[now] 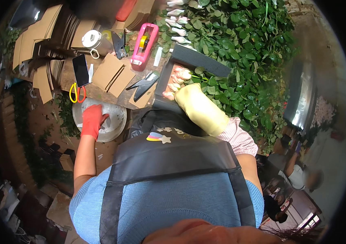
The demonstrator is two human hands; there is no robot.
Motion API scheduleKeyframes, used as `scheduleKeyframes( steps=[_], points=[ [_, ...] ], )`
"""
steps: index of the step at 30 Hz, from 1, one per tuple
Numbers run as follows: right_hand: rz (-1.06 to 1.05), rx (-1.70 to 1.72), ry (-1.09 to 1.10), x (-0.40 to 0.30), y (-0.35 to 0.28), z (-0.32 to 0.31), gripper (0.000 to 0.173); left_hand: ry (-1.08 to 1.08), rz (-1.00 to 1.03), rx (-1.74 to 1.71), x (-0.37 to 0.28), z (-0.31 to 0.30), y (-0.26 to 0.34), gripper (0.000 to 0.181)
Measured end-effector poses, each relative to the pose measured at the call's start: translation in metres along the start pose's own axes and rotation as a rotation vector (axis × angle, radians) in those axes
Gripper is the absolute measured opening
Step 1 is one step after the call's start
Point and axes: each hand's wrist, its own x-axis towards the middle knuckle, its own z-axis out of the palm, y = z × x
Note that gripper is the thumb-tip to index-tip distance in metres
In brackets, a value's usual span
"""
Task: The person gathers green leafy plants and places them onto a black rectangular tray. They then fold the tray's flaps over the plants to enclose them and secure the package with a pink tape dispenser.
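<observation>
My left hand [93, 119], in a red rubber glove, reaches into a round whitish bucket [121, 123] below the table's front edge. Pale scraps lie in the bucket, and whether the fingers hold any of them is hidden. A yellow glove or sleeve covers my right hand [190, 93], which lies over pale pink roses [181, 74]. Its fingers cannot be made out, so its grip is unclear. The rose heads sit inside a dark corrugated board [200, 59] with raised sides, their leafy stems pointing right. Left of the board lies a black stapler [146, 86] on a cardboard piece.
On the wooden table [99, 94] are a pink tape dispenser [144, 47], a lidded jug [95, 42], a phone [81, 70], scissors [77, 93] and folded cardboard [113, 74]. Leafy stems [237, 39] are heaped at right, with netted white buds [180, 32] beside them. Other people [301, 177] are behind at right.
</observation>
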Motion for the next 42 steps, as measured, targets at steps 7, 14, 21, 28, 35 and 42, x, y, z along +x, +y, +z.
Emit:
scheduleKeyframes(
  steps=[7,14,21,28,35,42],
  points=[
    [-0.139,-0.115,0.079,-0.014,0.014,-0.001,0.023,0.051,0.615,-1.052,0.077,-0.091,0.189,0.101],
    [0.188,0.288,0.369,-0.059,0.015,0.000,0.034,0.064,0.732,-0.835,0.097,-0.076,0.190,0.104],
    [0.066,0.359,0.352,-0.041,0.010,0.001,0.024,0.021,0.743,-0.852,0.092,-0.087,0.189,0.092],
    [0.074,0.146,0.412,-0.047,0.014,0.014,0.035,0.138,0.665,-0.959,0.108,-0.060,0.206,0.075],
    [0.164,0.288,0.429,-0.025,0.016,0.009,0.035,0.190,0.687,-1.075,0.098,-0.060,0.200,0.071],
    [0.067,0.172,0.489,-0.029,0.024,0.015,0.029,0.030,0.609,-1.129,0.092,-0.080,0.209,0.056]
  ],
)
